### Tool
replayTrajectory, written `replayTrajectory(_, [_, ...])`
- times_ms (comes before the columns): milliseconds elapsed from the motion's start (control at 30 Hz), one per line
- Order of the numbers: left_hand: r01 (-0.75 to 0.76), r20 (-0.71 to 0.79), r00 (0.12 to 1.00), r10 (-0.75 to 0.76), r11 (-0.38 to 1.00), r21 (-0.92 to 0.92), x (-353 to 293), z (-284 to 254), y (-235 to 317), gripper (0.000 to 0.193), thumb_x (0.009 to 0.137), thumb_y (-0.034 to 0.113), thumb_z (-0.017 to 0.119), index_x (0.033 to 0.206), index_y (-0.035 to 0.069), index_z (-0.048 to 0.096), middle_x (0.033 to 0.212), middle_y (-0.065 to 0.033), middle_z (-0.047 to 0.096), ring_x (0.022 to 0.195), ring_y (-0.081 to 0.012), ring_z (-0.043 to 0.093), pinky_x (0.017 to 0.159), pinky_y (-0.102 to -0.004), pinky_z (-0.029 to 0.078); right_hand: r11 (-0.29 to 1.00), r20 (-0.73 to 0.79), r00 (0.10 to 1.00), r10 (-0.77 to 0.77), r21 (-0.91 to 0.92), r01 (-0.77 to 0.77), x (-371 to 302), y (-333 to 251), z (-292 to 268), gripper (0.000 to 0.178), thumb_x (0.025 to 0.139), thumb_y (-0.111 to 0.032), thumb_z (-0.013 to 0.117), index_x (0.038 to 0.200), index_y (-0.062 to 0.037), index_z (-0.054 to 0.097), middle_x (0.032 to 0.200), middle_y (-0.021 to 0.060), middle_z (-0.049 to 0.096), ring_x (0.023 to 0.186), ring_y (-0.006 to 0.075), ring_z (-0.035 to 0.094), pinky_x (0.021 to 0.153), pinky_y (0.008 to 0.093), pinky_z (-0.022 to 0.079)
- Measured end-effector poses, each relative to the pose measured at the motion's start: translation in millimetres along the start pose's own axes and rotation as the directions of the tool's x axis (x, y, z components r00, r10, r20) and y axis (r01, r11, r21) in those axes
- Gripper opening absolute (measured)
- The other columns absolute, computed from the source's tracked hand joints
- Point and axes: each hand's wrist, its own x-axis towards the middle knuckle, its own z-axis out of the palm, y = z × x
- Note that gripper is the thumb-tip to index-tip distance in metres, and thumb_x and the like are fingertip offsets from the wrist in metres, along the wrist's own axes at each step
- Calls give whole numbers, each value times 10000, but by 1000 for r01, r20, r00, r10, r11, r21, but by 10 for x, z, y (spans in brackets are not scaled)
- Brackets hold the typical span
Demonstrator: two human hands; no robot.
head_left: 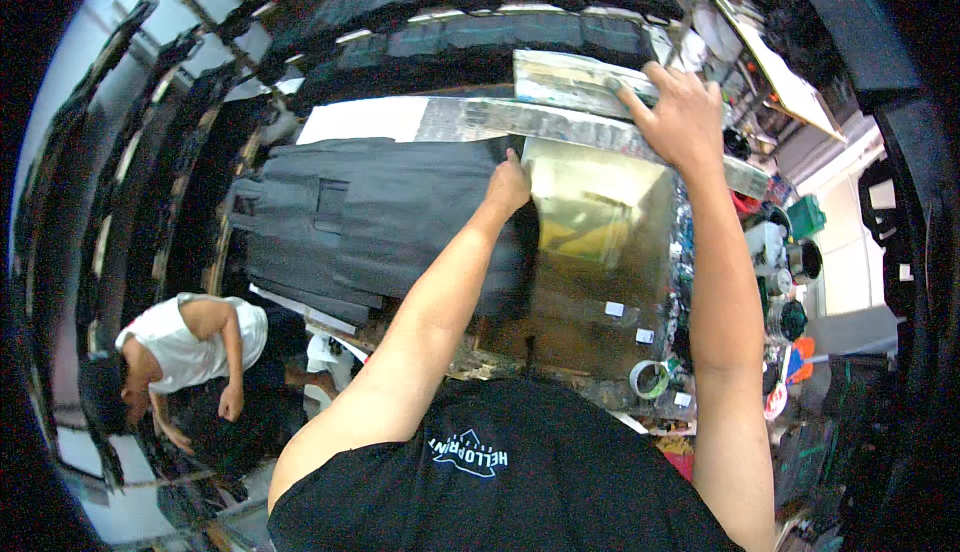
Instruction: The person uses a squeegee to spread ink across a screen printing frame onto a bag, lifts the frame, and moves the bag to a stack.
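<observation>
A dark cloth piece [400, 212] with a pocket-like patch at its left lies spread across the worktable. My left hand [510, 187] is closed at its right edge, thumb up; the fingertips are hidden. Just right of that hand is a shiny yellowish panel [595, 197], darker toward my body. My right hand [685, 117] reaches farther forward, its thumb and fingers gripping a paint-stained board [560, 82]. A long, worn grey bar [540, 120] runs crosswise below the board, with a white strip [365, 120] at its left end.
Pots and jars [790, 262] crowd the table's right side, with a tape roll [650, 380] near me. A green container [806, 216] stands farther right. At the lower left, a person in a white sleeveless top [205, 337] bends over. Rows of racks with dark cloth [430, 42] line the back and left.
</observation>
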Motion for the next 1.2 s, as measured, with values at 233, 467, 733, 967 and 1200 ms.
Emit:
replayTrajectory(233, [-610,212,787,579,782,128,-1555,758,139,641,964,435,671,1498,118,512,1299,-174,620,1291,-380,538,1141,-552,349,998,-17,1000,-17,-58,16,-111,218,191,616,914,-677,542,1039,-107,737,981,137,732,999,319,681,920,545,461])
replayTrajectory(467, [-439,241,894,377,845,306,-2084,1163,-503,598,1014,590,469,1510,258,517,1657,-192,287,1528,-499,183,1128,-799,94,998,189,980,69,-25,-66,110,156,-125,715,969,-696,457,1028,-24,692,1004,184,705,1035,325,650,989,527,446])
replayTrajectory(733, [-618,373,770,517,749,238,-1050,1160,-431,520,1015,568,498,1462,314,576,1646,-118,341,1525,-458,224,1187,-733,133,993,185,976,115,13,-119,160,144,-110,770,950,-731,456,931,-6,716,959,230,707,1007,372,662,1081,596,378])
replayTrajectory(967, [-652,258,756,602,730,205,-1633,1329,-430,485,995,475,566,1439,282,597,1633,-130,359,1520,-467,230,1182,-742,112,999,75,997,26,45,-29,89,145,-52,770,944,-724,471,918,5,719,949,246,708,1021,390,657,1134,646,302])
replayTrajectory(1200, [-717,247,697,674,664,211,-2035,1398,-99,753,954,632,529,1549,176,452,1669,-194,255,1543,-458,169,1191,-732,60,999,55,998,22,32,-24,32,116,-122,774,942,-724,472,927,10,716,932,248,707,1005,409,655,1130,644,305])
